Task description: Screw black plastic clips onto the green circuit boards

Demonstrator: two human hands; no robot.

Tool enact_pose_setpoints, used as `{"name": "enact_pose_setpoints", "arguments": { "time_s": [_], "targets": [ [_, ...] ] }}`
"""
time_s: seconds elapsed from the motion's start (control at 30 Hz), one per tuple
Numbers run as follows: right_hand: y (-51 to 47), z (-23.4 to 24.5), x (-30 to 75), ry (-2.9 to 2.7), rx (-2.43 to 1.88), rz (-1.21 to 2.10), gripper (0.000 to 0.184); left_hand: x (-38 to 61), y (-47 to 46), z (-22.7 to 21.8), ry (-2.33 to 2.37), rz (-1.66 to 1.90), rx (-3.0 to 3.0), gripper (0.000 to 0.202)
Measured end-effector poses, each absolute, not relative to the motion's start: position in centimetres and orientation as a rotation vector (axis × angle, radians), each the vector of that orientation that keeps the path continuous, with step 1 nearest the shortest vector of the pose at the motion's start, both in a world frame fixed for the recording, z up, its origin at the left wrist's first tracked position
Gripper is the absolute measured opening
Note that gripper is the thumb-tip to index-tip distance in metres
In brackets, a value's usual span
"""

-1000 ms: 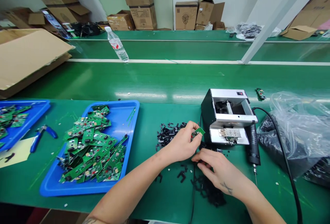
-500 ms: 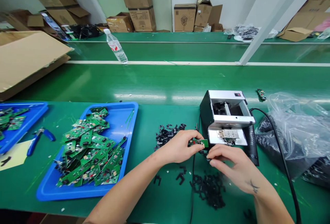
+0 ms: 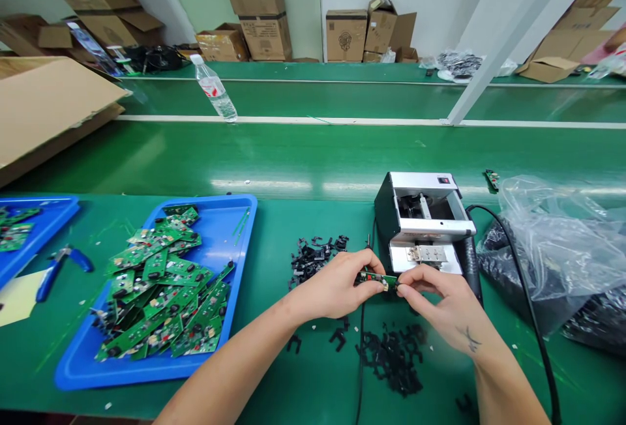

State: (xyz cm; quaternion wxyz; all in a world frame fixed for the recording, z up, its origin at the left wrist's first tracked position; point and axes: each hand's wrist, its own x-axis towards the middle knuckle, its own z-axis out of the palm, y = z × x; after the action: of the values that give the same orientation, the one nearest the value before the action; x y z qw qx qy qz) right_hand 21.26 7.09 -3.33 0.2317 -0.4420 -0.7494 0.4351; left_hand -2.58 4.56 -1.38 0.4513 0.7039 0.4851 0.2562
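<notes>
My left hand [image 3: 349, 283] pinches a small green circuit board [image 3: 375, 279] by its left part, in front of the machine. At the board's right end, my right hand [image 3: 435, 298] is closed with thumb and forefinger on a small black plastic part, mostly hidden by the fingertips. Below the hands lies a pile of black plastic clips [image 3: 395, 358]. Another heap of black clips [image 3: 313, 259] sits behind my left hand. Just behind the board stands a silver and black bench machine [image 3: 423, 216] with a metal block on its front ledge.
A blue tray [image 3: 244, 242] of circuit boards is at left, with a second blue tray [image 3: 63, 206] beyond pliers [image 3: 61, 268]. Right of the machine are a black cable [image 3: 525, 301] and plastic bags [image 3: 548, 242] of black parts. A bottle [image 3: 215, 89] stands farther back.
My right hand has moved up and slightly left, bringing the black part to the board's right end. My left hand still holds the board. The view has shifted slightly.
</notes>
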Motion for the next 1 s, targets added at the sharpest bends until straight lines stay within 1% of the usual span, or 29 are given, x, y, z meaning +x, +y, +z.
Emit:
{"name": "enact_pose_setpoints", "arguments": {
  "time_s": [0.37,0.57,0.83,1.0],
  "targets": [
    [6.5,-3.0,20.5,-2.139,-1.170,0.881,0.010,-2.2,4.4,-1.0,1.213,0.645,1.787,0.008],
    [6.4,-3.5,20.2,-2.165,-1.076,0.598,0.007,-1.9,4.4,-0.8,1.192,0.763,1.800,0.013],
    [6.6,-4.0,20.1,-2.204,-0.954,0.204,0.008,-1.9,5.0,-2.8,1.048,1.026,1.825,0.012],
    [6.6,-4.2,20.4,-2.322,-1.082,0.140,0.011,-1.6,5.4,-4.4,1.056,1.079,2.105,0.018]
  ]
}}
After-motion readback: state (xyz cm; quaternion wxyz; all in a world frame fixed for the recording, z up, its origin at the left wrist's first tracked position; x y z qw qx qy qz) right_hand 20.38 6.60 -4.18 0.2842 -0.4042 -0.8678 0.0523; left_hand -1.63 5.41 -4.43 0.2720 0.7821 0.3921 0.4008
